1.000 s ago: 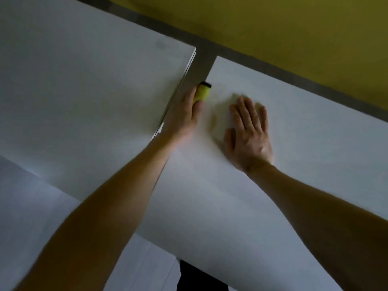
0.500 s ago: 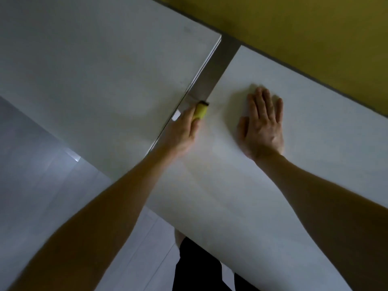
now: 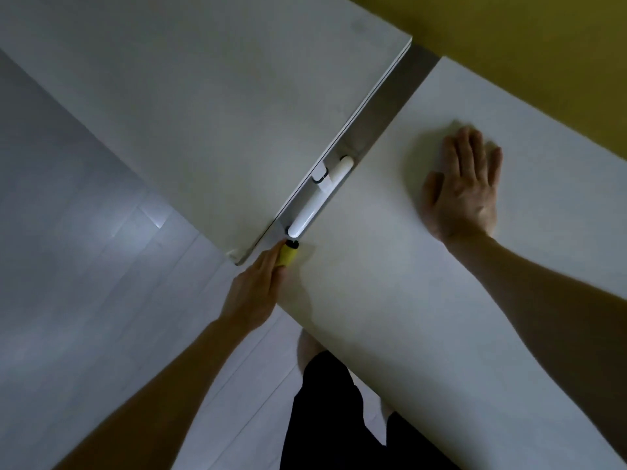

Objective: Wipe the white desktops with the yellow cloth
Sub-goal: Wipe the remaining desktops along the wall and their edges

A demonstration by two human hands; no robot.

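Cloth (image 3: 287,256): judged soft, light, best held bunched; left hand (image 3: 252,293) gripped it at desk (image 3: 407,334) edge; right hand (image 3: 463,195) lay flat, empty

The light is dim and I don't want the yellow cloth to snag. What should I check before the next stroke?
1. Grip: the left hand holds the yellow cloth, and only its tip shows past the fingers. Ok.
2. Contact: the cloth sits at the right desktop edge, beside the gap. Whether it presses on the surface: cannot tell.
3. Bracing: the right hand lies flat on the right desktop. Ok.
4. Path ahead: a white fitting lies in the gap just beyond the cloth. Not ok for pushing along the gap.
5. Left desktop already wiped: cannot tell.
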